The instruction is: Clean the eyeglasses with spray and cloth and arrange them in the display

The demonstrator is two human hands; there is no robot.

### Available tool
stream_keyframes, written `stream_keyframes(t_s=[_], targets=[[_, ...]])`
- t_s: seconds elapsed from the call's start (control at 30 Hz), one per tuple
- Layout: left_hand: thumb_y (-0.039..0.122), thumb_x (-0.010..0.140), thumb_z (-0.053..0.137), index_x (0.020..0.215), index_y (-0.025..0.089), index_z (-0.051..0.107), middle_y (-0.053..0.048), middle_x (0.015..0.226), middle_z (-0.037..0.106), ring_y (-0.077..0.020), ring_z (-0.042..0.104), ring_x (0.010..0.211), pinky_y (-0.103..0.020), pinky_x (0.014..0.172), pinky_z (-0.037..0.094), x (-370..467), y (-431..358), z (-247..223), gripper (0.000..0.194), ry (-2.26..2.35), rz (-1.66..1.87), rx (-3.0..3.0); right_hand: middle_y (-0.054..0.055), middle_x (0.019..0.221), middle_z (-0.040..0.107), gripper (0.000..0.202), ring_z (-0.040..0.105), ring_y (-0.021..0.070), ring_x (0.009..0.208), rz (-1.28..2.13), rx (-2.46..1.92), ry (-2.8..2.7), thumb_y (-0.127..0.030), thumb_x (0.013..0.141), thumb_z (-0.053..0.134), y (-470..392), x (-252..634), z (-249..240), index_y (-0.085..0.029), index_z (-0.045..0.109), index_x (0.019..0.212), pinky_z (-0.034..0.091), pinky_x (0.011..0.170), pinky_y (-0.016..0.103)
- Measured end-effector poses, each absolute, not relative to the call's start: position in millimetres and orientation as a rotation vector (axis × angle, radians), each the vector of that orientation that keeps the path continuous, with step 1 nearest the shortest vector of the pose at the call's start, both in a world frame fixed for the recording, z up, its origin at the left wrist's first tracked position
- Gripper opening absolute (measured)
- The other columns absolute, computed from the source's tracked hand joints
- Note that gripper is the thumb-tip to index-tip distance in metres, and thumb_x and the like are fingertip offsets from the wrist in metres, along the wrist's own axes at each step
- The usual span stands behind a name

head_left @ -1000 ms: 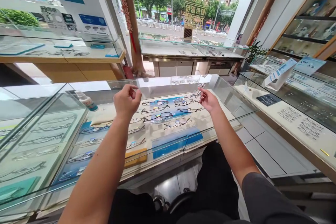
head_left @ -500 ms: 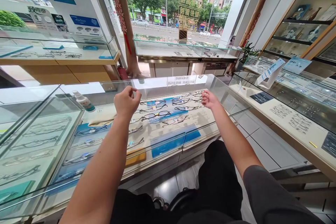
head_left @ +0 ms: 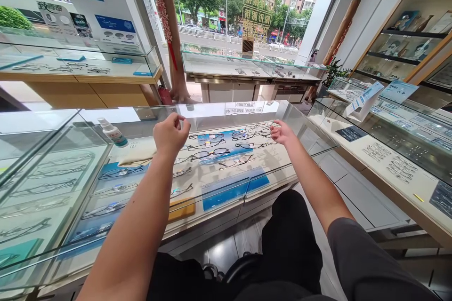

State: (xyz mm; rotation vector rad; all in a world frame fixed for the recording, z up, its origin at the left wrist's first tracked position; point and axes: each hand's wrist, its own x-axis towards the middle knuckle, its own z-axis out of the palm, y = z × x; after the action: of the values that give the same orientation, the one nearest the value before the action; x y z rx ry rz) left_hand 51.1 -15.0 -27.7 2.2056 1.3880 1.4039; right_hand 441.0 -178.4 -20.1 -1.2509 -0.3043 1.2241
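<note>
Eyeglasses [head_left: 212, 153] lie in the display case [head_left: 226, 218].

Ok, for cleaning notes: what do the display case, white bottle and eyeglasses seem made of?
Display case: apparently clear, glossy glass, from transparency and reflections. Bottle: probably smooth plastic, given its moulded white look. Eyeglasses: thin and mostly dark; metal or plastic, too small to tell.

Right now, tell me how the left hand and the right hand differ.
The left hand looks larger in the picture; the right hand looks smaller.
The left hand is left of the dark-framed eyeglasses; the right hand is to their right.
The left hand's arm shows no sleeve; the right hand's has a dark sleeve.
Both are bare, fingers bent.
</note>
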Motion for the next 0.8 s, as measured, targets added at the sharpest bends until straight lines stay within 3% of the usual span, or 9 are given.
stream_keyframes(t_s=[0.17,0.3,0.43,0.53,0.67,0.8], targets=[[0.035,0.091,0.06,0.087,0.023,0.061,0.002,0.063,0.048,-0.0174,0.044,0.061,-0.033,0.067,0.033,50,-15,-27,0.013,1.418,1.389,2.228,-0.005,0.062,0.046,0.023,0.036,0.0088,0.048,1.124,-1.443,-0.465,-0.032,0.108,0.052,-174,441,-11,-0.022,0.053,0.087,0.03,0.039,0.016],[0.035,0.091,0.059,0.088,0.023,0.062,0.002,0.063,0.049,-0.0173,0.045,0.061,-0.033,0.067,0.032,51,-14,-27,0.012,1.443,1.365,2.241,-0.004,0.064,0.052,0.016,0.04,0.0104,0.052,0.843,-1.669,-0.633,-0.035,0.099,0.064,-166,451,-1,-0.023,0.056,0.091,0.035,0.045,0.019],[0.035,0.091,0.06,0.088,0.023,0.063,0.002,0.063,0.049,-0.0174,0.045,0.061,-0.033,0.067,0.032,52,-11,-30,0.012,1.449,1.362,2.251,0.0,0.075,0.069,0.012,0.057,0.0133,0.068,0.496,-1.944,-0.854,-0.026,0.088,0.073,-143,465,7,-0.021,0.071,0.099,0.047,0.063,0.023],[0.035,0.091,0.059,0.088,0.023,0.064,0.002,0.063,0.05,-0.0176,0.047,0.061,-0.032,0.066,0.032,52,-10,-31,0.013,1.45,1.352,2.261,0.004,0.086,0.079,0.009,0.068,0.0189,0.089,0.398,-2.186,-1.055,-0.017,0.083,0.075,-120,471,7,-0.02,0.08,0.089,0.052,0.081,0.027],[0.036,0.091,0.059,0.089,0.022,0.065,0.001,0.063,0.05,-0.0176,0.047,0.061,-0.032,0.066,0.031,50,-8,-32,0.015,1.464,1.35,2.272,0.01,0.102,0.085,0.012,0.073,0.0247,0.109,0.334,-2.454,-1.249,-0.009,0.082,0.076,-91,471,3,-0.019,0.083,0.084,0.053,0.096,0.031],[0.036,0.092,0.059,0.088,0.022,0.066,0.001,0.064,0.052,-0.017,0.045,0.06,-0.031,0.065,0.031,50,-6,-34,0.016,1.475,1.363,2.282,0.016,0.113,0.084,0.016,0.074,0.0279,0.114,0.268,-2.625,-1.342,-0.009,0.086,0.075,-72,469,0,-0.016,0.085,0.096,0.054,0.099,0.034]])
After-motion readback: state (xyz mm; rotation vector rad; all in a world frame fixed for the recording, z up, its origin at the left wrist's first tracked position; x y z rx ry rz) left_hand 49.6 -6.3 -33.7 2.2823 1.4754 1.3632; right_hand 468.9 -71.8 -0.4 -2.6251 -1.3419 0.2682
